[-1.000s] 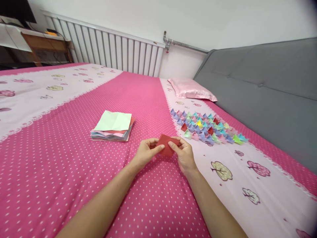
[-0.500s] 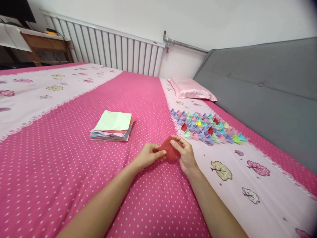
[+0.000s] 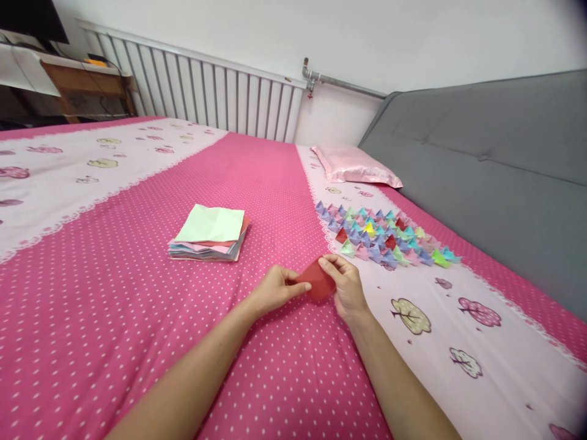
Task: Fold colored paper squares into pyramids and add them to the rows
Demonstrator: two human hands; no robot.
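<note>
A folded piece of red paper [image 3: 317, 282] is held between my two hands, just above the pink dotted bedspread. My left hand [image 3: 279, 287] pinches its left corner, thumb on top. On the other side, my right hand [image 3: 347, 282] grips the upper right edge, its thumb lying near the top corner. The fingers behind the paper are partly hidden. Left of my hands lies a stack of square paper sheets [image 3: 210, 233] with a pale green one uppermost. Several rows of small folded paper boats [image 3: 387, 235] in many colours stand to the right, beyond my right hand.
The bedspread [image 3: 137, 342] spreads under everything, with a white printed band at each side. A pink pillow [image 3: 355, 165] lies at the back, by the grey headboard [image 3: 486, 134]. A white radiator [image 3: 206, 85] lines the wall; a desk [image 3: 87, 79] stands far left.
My right thumb has shifted slightly up toward the paper's top corner. Both hands and the red paper have moved a little to the right and down.
</note>
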